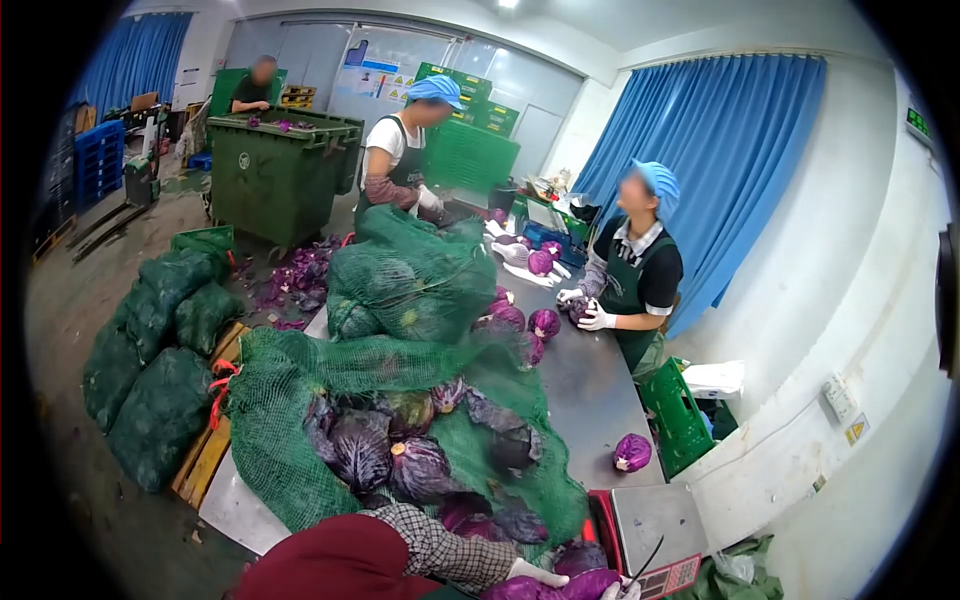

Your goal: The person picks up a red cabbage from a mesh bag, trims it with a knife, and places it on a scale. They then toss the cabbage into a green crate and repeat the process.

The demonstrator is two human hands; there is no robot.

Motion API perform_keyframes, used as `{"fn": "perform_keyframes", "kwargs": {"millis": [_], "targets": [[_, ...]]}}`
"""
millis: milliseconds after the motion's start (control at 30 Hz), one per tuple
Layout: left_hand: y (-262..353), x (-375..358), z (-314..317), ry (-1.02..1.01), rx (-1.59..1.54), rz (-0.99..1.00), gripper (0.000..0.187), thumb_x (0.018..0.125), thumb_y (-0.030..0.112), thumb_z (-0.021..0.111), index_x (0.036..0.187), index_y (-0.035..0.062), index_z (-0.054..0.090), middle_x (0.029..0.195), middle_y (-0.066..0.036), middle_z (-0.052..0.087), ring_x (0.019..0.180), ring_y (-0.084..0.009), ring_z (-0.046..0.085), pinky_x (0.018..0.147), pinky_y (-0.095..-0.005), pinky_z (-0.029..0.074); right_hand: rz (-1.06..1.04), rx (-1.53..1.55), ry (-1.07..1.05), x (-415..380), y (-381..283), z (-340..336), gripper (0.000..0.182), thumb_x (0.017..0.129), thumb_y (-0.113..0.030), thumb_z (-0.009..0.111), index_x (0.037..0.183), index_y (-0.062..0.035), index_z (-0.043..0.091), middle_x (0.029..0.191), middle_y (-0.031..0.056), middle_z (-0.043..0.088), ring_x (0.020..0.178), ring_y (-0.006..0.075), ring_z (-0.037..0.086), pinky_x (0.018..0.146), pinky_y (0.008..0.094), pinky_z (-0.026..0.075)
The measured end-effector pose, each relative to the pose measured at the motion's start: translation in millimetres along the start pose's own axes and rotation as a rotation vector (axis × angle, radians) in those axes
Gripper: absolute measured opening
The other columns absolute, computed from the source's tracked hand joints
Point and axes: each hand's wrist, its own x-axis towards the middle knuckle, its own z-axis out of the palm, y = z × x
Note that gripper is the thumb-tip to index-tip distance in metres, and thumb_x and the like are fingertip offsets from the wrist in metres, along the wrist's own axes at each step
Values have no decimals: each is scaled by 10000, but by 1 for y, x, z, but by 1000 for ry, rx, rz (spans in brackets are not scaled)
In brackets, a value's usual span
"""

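Note:
At the bottom edge, my left hand (537,573), in a white glove below a checkered sleeve, holds a purple cabbage (575,585). My right hand (622,590), gloved and partly cut off by the frame, is at the cabbage's right side, closed on a thin dark knife (647,562) that points up. Loose dark leaves (520,522) lie just above. An open green mesh bag (285,455) holds several cabbages (420,468) with dull outer leaves. To the right are a red-edged scale (660,520) and a bright trimmed cabbage (632,453).
Two co-workers in blue caps stand at the metal table (590,400), one gripping a cabbage. Full mesh bags (410,275) stand on the table and on a pallet (205,450) at left. Behind are a green bin (275,180) and another person. A green crate (675,420) stands right.

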Motion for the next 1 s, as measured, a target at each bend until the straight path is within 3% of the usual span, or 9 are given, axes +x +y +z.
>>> {"fn": "perform_keyframes", "kwargs": {"millis": [467,733,833,900,967,1000], "targets": [[-8,38,-1,103,17,-3,501,934,432,557,1234,31,560,1227,-91,633,1115,-208,600,1050,-390,404,47,-73,78,-11,29,13,159,893,-97,584,1005,14,605,912,201,615,840,341,612,768,402,499],[-8,53,1,160,53,-33,499,937,441,551,1219,30,571,1214,-88,640,1101,-205,607,1040,-388,411,-174,-127,193,47,1,-13,121,873,-35,597,985,12,607,912,190,602,868,350,598,794,404,494],[-12,53,1,132,59,-46,498,938,444,548,1214,30,576,1209,-87,643,1096,-204,610,1037,-387,413,-154,-101,32,63,-8,5,131,876,-27,601,1000,16,611,957,177,602,863,320,602,792,377,500],[-15,58,-2,124,68,-49,498,938,446,546,1210,30,579,1206,-86,645,1092,-204,611,1035,-387,415,-457,-180,155,78,21,47,168,824,32,610,965,-49,565,861,111,590,749,266,599,628,352,496],[-17,59,-2,130,69,-57,498,939,448,545,1206,30,581,1202,-85,647,1089,-203,613,1033,-386,417,-510,-105,79,83,-9,52,149,832,15,610,949,-65,565,859,147,561,782,347,567,634,412,485],[-19,56,-1,130,60,-71,498,939,449,544,1204,29,583,1201,-85,648,1087,-203,614,1031,-386,418,-487,-69,19,86,-27,47,150,824,31,595,933,-65,558,840,144,548,754,346,564,613,426,469]]}}
